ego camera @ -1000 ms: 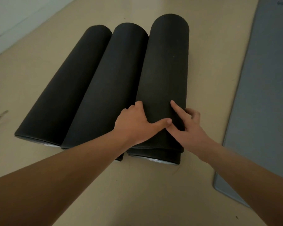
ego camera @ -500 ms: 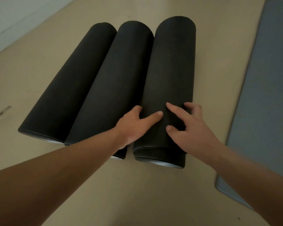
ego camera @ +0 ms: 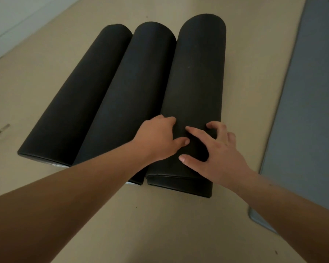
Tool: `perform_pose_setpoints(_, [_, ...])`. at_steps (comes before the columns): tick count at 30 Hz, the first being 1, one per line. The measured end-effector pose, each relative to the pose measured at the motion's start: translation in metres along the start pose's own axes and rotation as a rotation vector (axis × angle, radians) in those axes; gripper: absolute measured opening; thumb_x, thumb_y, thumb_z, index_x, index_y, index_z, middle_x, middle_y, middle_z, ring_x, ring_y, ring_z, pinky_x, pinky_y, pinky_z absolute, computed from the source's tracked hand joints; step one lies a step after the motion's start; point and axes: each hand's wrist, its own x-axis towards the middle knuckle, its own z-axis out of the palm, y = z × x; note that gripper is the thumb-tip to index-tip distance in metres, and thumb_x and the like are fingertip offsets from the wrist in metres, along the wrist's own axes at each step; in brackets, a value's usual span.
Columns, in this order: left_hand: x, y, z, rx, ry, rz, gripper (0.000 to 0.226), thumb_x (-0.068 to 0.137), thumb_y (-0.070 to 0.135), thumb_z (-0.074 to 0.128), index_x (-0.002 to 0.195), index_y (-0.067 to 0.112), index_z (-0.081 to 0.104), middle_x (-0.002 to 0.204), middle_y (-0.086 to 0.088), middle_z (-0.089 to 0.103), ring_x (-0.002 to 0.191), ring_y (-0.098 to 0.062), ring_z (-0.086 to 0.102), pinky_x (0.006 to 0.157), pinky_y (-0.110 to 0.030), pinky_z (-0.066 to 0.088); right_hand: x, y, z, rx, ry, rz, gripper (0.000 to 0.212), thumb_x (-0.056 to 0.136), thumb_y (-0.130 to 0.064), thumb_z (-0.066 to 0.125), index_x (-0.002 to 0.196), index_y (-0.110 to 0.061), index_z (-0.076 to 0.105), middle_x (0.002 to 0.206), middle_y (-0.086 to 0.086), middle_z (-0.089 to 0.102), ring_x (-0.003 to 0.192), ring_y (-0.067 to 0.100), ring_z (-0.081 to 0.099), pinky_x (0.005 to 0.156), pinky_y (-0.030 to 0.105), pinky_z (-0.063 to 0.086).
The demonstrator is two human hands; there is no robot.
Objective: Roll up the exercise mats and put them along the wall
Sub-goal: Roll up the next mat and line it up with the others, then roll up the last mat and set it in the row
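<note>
Three black rolled mats lie side by side on the beige floor: the left roll [ego camera: 84, 95], the middle roll [ego camera: 137, 88] and the right roll [ego camera: 198, 73]. Both my hands are on the right roll near its near end. My left hand [ego camera: 160, 137] has its fingers tucked into the gap between the middle and right rolls, thumb lying on top. My right hand [ego camera: 217, 154] sits on top with spread, bent fingers that reach over the roll's right side. The roll's loose edge shows at its near end.
A grey mat [ego camera: 302, 111] lies flat and unrolled on the floor at the right. The white wall [ego camera: 17, 19] runs along the far left, apart from the rolls. A small scrap [ego camera: 1, 130] lies on the floor at the left.
My right hand has moved from the roll's right side up onto its top and spread its fingers. My left hand stays at the gap, shifted slightly.
</note>
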Motion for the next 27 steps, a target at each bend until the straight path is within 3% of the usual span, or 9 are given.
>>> perform_pose_setpoints(6, [-0.002,0.000,0.019,0.095,0.013,0.007,0.076,0.094,0.066,0.058,0.150,0.018,0.043,0.131,-0.005,0.059,0.113,-0.023,0.062,0.093,-0.039,0.055,-0.001,0.002,0.010,-0.091,0.015,0.008,0.076,0.082,-0.081,0.054,0.150,-0.061,0.025,0.154,-0.006,0.008,0.140,0.029,0.021,0.099,0.044,0.052])
perform_pose_setpoints(9, [-0.006,0.001,0.015,0.093,0.042,0.025,0.080,0.096,0.066,0.054,0.156,0.017,0.037,0.135,-0.005,0.059,0.116,-0.022,0.062,0.094,-0.038,0.054,-0.005,0.001,0.009,-0.053,0.025,0.004,0.077,0.083,-0.080,0.055,0.152,-0.060,0.025,0.156,-0.009,0.007,0.142,0.029,0.019,0.105,0.045,0.050])
perform_pose_setpoints(13, [-0.012,-0.002,0.001,-0.016,0.056,0.045,0.064,0.095,0.065,0.056,0.141,0.020,0.054,0.119,0.002,0.064,0.101,-0.017,0.064,0.090,-0.038,0.056,-0.020,0.007,0.005,0.171,0.091,0.036,0.082,0.082,-0.080,0.053,0.155,-0.056,0.023,0.156,-0.019,0.008,0.147,0.022,0.026,0.116,0.048,0.041])
perform_pose_setpoints(17, [-0.014,-0.012,-0.009,-0.049,0.143,0.015,0.044,0.096,0.058,0.057,0.115,0.020,0.068,0.097,0.003,0.064,0.088,-0.018,0.062,0.082,-0.042,0.057,-0.028,0.024,0.004,0.385,0.119,0.125,0.068,0.093,-0.070,0.051,0.155,-0.050,0.031,0.145,-0.019,0.031,0.134,0.011,0.044,0.109,0.040,0.049])
perform_pose_setpoints(20, [-0.014,-0.006,-0.014,-0.056,0.208,0.042,0.041,0.099,0.051,0.058,0.123,0.019,0.067,0.103,0.003,0.063,0.093,-0.016,0.061,0.082,-0.040,0.056,-0.028,0.034,0.003,0.504,0.050,0.153,0.061,0.096,-0.057,0.060,0.152,-0.051,0.037,0.128,-0.028,0.043,0.126,0.010,0.051,0.098,0.031,0.052])
perform_pose_setpoints(22, [-0.015,0.006,-0.016,-0.078,0.243,0.129,0.040,0.100,0.048,0.058,0.128,0.021,0.066,0.108,0.006,0.062,0.096,-0.012,0.060,0.084,-0.037,0.056,-0.028,0.038,-0.001,0.477,0.003,0.140,0.060,0.098,-0.051,0.062,0.153,-0.051,0.036,0.131,-0.031,0.041,0.122,0.007,0.051,0.092,0.026,0.051])
perform_pose_setpoints(25, [-0.017,0.034,-0.011,-0.165,0.219,0.274,0.034,0.100,0.043,0.060,0.127,0.024,0.067,0.105,0.012,0.060,0.092,-0.005,0.058,0.083,-0.028,0.054,-0.028,0.045,-0.012,0.437,0.037,0.176,0.050,0.100,-0.045,0.062,0.149,-0.040,0.049,0.135,-0.019,0.052,0.111,0.007,0.060,0.084,0.019,0.047])
perform_pose_setpoints(27, [-0.019,0.054,-0.004,-0.213,0.191,0.347,0.027,0.099,0.040,0.062,0.120,0.025,0.069,0.096,0.015,0.058,0.083,-0.003,0.056,0.078,-0.025,0.053,-0.033,0.054,-0.020,0.419,0.070,0.237,0.040,0.100,-0.045,0.061,0.139,-0.033,0.061,0.129,-0.010,0.064,0.102,0.009,0.066,0.088,0.024,0.049])
